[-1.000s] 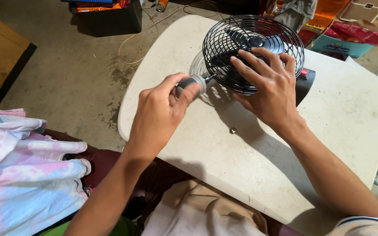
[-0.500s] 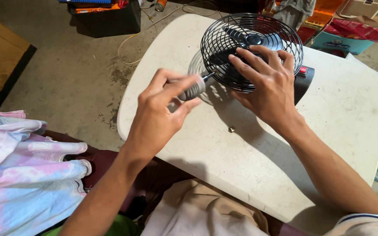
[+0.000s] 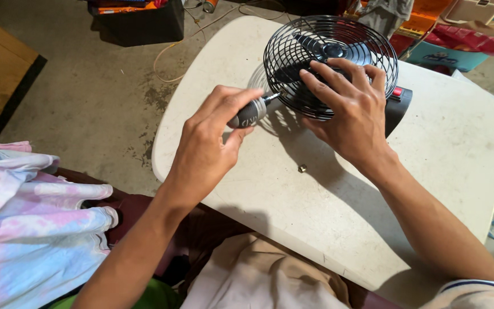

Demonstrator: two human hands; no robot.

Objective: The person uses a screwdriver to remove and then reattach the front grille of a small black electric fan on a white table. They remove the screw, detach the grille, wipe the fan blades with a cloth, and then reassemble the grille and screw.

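Cloth (image 3: 30, 229): soft tie-dyed fabric, pink, blue and white, bunched at the far left, off the surface.
Floor (image 3: 98, 86): bare grey concrete, stained, with a thin pale cord lying on it.
Left hand (image 3: 210, 143): fingers curled and pinching the screwdriver grip between thumb and fingertips.
Screwdriver (image 3: 253, 113): short and stubby, dark ribbed handle with a grey band, thin metal tip; it points right, and the tip meets the left rim of the fan cage.
Surface (image 3: 458, 160): off-white plastic top with rounded corners, matte, lightly scuffed.
Nut (image 3: 302, 168): one small brass-coloured piece lying loose on the surface, near the right wrist, apart from the fan.
Fan (image 3: 330, 63): small, round, standing on the surface at its far side; black wire cage of thin concentric rings and spokes, dark blades and hub behind it, black base with a red switch to the right.
Right hand (image 3: 353, 111): fingers spread flat over the front of the cage, pressing to steady it.
Progress: judging by the loose piece on the surface, one fastener looks already out; the cage is still closed and on the fan, so work at the rim seems to be in its early to middle part.
Clutter (image 3: 458, 34): coloured boxes and bags beyond the surface, top right.
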